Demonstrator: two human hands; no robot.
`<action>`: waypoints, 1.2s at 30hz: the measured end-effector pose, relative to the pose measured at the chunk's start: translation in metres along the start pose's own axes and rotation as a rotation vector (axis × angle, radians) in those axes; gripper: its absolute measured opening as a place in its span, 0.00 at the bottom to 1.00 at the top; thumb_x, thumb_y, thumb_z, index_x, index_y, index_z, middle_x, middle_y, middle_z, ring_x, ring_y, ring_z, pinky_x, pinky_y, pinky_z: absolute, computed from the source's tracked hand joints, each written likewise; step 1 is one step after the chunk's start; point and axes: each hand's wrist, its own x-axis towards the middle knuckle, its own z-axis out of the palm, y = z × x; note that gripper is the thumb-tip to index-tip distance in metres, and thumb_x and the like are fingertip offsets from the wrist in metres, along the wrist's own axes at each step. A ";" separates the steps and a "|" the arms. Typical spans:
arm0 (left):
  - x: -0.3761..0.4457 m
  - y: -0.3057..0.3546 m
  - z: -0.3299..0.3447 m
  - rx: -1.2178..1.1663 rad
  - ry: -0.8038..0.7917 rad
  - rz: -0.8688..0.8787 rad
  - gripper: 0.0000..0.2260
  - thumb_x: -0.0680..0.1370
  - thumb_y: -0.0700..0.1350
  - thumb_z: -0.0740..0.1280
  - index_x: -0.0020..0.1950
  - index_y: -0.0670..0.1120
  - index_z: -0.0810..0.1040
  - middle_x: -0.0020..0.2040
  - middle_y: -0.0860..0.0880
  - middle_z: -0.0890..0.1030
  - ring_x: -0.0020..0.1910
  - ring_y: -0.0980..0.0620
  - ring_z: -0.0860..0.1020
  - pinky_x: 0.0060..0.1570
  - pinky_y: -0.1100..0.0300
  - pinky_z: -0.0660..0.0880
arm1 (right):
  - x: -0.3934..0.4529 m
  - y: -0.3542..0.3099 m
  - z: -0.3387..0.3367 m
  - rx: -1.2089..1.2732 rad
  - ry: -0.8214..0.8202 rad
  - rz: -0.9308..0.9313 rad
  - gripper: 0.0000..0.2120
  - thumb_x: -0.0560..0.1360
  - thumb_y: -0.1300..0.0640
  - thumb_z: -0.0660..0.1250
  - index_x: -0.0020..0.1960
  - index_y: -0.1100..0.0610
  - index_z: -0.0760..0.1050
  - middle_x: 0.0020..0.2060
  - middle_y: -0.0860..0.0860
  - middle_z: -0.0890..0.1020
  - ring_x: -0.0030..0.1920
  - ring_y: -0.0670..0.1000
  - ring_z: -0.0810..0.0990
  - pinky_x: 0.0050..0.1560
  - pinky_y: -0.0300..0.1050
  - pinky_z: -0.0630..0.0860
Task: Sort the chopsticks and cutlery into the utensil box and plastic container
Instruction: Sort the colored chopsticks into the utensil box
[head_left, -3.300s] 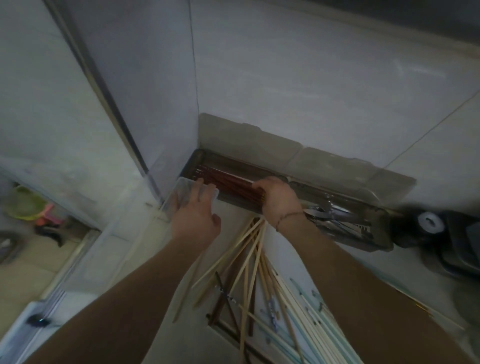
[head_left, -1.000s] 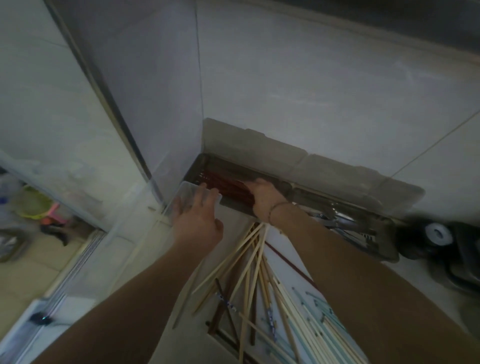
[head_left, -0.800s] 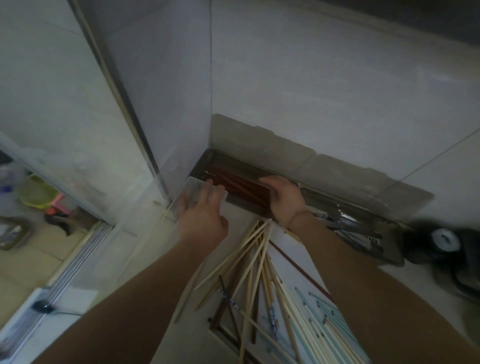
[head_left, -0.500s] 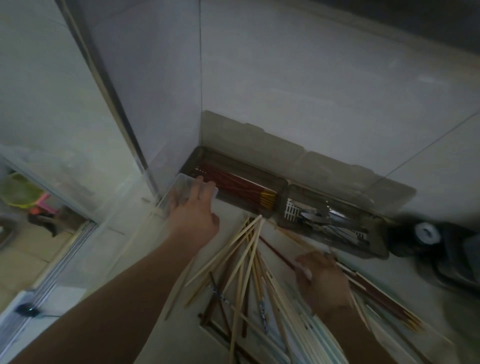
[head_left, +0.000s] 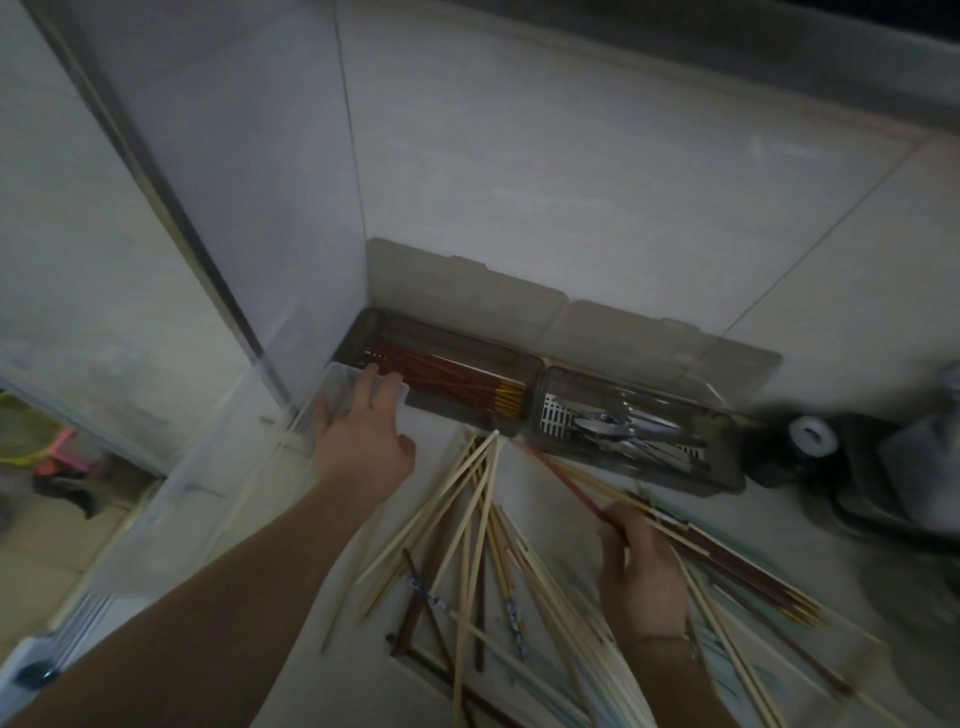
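A grey utensil box (head_left: 535, 364) with its lid up stands against the wall; its left compartment holds red chopsticks (head_left: 447, 375), its right one metal cutlery (head_left: 628, 435). My left hand (head_left: 363, 441) rests on the rim of a clear plastic container (head_left: 332, 384), fingers over its edge. My right hand (head_left: 641, 566) lies on the loose pile and pinches a red chopstick (head_left: 563, 478) that points towards the box. Pale wooden chopsticks (head_left: 467, 499) fan out across the counter between my hands. More red chopsticks (head_left: 737, 571) lie to the right.
A tiled wall rises behind the box and a corner post (head_left: 208, 249) stands at the left. A dark appliance with a white knob (head_left: 813, 439) sits at the right. Dark brown and patterned chopsticks (head_left: 421, 603) lie in the pile near me.
My right hand left the box's chopstick compartment, came down to the loose pile and took hold of a red chopstick. My left hand stayed on the plastic container.
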 end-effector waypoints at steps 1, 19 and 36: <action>0.000 0.000 0.000 0.003 -0.002 0.001 0.33 0.71 0.51 0.67 0.74 0.54 0.58 0.77 0.48 0.58 0.70 0.43 0.68 0.74 0.41 0.52 | 0.006 -0.006 -0.002 0.060 0.001 0.003 0.19 0.77 0.44 0.54 0.54 0.53 0.78 0.46 0.54 0.83 0.39 0.59 0.82 0.38 0.50 0.78; 0.000 -0.004 0.002 0.002 0.056 0.015 0.33 0.70 0.52 0.68 0.72 0.55 0.59 0.76 0.49 0.60 0.73 0.45 0.64 0.74 0.41 0.51 | 0.180 -0.132 0.068 0.052 -0.454 -0.273 0.20 0.70 0.73 0.63 0.57 0.59 0.80 0.53 0.55 0.81 0.55 0.53 0.79 0.61 0.43 0.73; 0.000 -0.001 0.001 -0.031 0.003 0.009 0.32 0.73 0.51 0.67 0.75 0.53 0.59 0.78 0.49 0.57 0.73 0.45 0.64 0.73 0.41 0.53 | 0.028 0.080 -0.044 -0.002 0.199 0.209 0.10 0.74 0.58 0.62 0.50 0.59 0.80 0.50 0.58 0.82 0.50 0.62 0.79 0.53 0.55 0.75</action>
